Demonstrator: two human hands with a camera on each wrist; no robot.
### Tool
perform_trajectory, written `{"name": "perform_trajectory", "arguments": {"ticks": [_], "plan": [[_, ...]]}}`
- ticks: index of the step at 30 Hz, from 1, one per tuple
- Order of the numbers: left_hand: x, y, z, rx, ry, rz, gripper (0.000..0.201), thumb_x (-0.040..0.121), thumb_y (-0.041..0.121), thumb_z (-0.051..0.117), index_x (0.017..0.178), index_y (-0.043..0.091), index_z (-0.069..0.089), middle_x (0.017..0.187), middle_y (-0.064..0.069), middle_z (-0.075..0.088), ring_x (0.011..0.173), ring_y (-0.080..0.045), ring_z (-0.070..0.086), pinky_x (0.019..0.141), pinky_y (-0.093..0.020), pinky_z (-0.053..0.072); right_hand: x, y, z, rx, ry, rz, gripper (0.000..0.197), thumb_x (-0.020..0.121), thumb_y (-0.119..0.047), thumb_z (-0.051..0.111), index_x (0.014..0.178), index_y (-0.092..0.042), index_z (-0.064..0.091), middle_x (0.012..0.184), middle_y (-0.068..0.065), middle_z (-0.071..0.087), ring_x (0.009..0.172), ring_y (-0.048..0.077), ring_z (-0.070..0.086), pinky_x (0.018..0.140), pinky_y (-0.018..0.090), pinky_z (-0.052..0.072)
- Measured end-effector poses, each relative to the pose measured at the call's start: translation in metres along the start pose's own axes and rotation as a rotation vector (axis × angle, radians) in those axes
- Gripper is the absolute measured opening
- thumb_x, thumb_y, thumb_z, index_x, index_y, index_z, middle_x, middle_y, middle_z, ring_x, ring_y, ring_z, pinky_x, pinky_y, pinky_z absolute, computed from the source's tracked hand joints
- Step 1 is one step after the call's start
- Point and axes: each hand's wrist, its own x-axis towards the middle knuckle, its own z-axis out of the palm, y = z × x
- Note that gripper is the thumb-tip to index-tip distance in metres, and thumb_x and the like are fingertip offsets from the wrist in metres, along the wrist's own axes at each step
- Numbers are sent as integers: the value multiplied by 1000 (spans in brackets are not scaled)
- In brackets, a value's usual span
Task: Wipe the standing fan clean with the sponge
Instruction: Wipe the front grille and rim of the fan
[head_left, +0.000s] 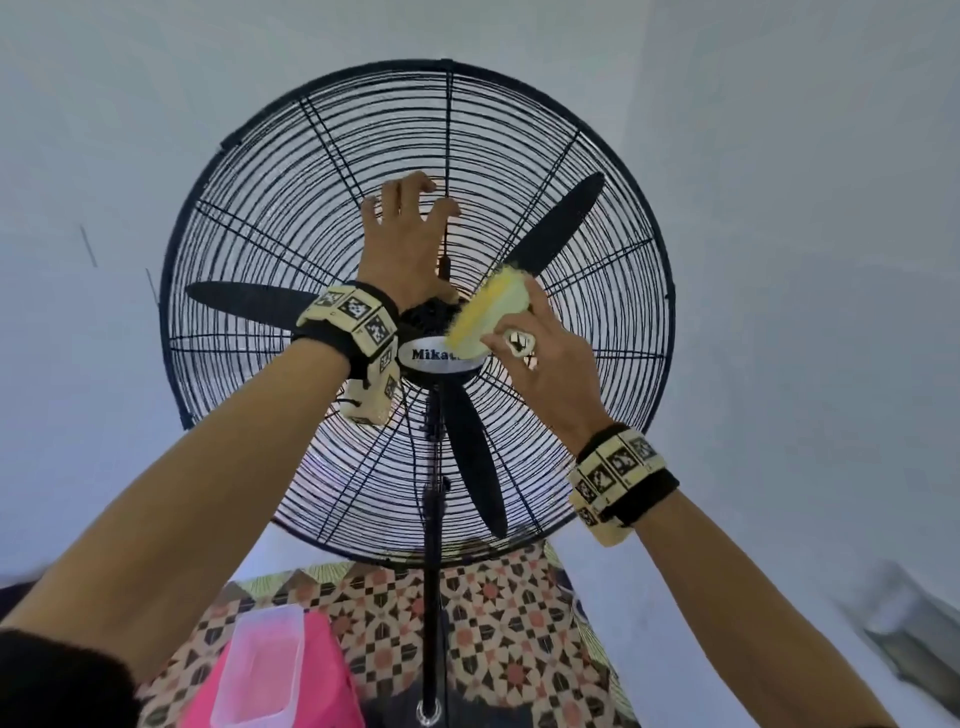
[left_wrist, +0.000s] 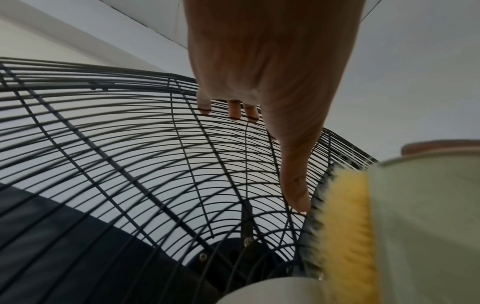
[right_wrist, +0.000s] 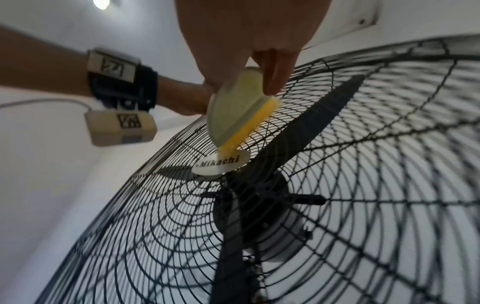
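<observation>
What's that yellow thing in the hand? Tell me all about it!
It's the sponge, really more like a scrubbing pad: a pale greenish-white curved plastic back with fuzzy yellow bristles underneath. The right hand grips the plastic back, fingers on one side and thumb on the other. It is tilted, bristles pressed against the black wire grille of the standing fan, just above the white round badge in the middle. Its edges look blurred.
</observation>
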Motion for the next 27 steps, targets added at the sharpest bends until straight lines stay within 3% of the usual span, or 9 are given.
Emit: {"name": "perform_trajectory", "arguments": {"ticks": [3,6,9,14,18,21,23,24,27], "plan": [[0,1,-1,9,-8,-9,108,55,52,97,145,26,43,154,-12,29,145,-38,25,120,-61,19,1,1,-7,10,27,16,23,97,-38,70,94,-15,69,146,19,57,48,-4,42,54,5,35],[1,7,0,12,-4,5,108,55,53,96,145,26,42,155,-13,29,144,-39,24,119,-60,19,10,-2,-7,101,37,36,23,97,-40,70,97,-17,70,145,15,59,69,23,68,60,27,54],[1,7,1,22,-4,5,109,55,53,96,146,26,41,155,-14,28,145,-39,23,119,-61,18,9,-2,-8,91,-33,-5,19,97,-33,71,99,-15,69,160,11,42,68,19,67,61,24,57],[-1,6,-1,19,-4,-6,110,55,54,96,146,26,41,155,-13,28,145,-39,23,120,-62,18,14,2,-24,60,-40,86,22,97,-35,71,97,-14,69,143,20,59,58,25,67,61,30,58],[-1,10,-1,5,2,-1,110,55,52,97,146,25,42,153,-12,29,144,-39,25,121,-62,18,23,-7,-27,194,19,56,21,95,-33,74,103,-13,71,151,-3,45,80,36,72,68,36,59],[-1,7,0,1,-4,-9,109,55,51,97,146,26,42,153,-12,28,144,-38,24,121,-62,17,25,-3,-30,71,-66,73,21,97,-37,70,100,-16,67,156,6,46,63,31,69,61,38,59],[0,5,0,-5,-7,-18,109,55,50,97,146,26,42,153,-12,28,144,-39,24,121,-62,16,27,-4,-37,-4,-123,115,20,97,-38,69,98,-18,66,150,15,53,59,27,70,72,41,62],[0,5,-1,-4,-11,-22,108,55,50,97,145,26,42,153,-12,28,144,-39,24,121,-62,16,29,-7,-41,-19,-139,119,19,97,-35,70,98,-16,67,144,19,58,65,26,73,78,40,62],[-1,10,-1,-4,-14,-20,108,56,49,97,145,26,42,153,-12,28,144,-39,24,122,-62,15,39,-14,-48,55,-109,104,20,94,-29,75,100,-11,72,132,18,65,80,17,74,74,10,54]]}}
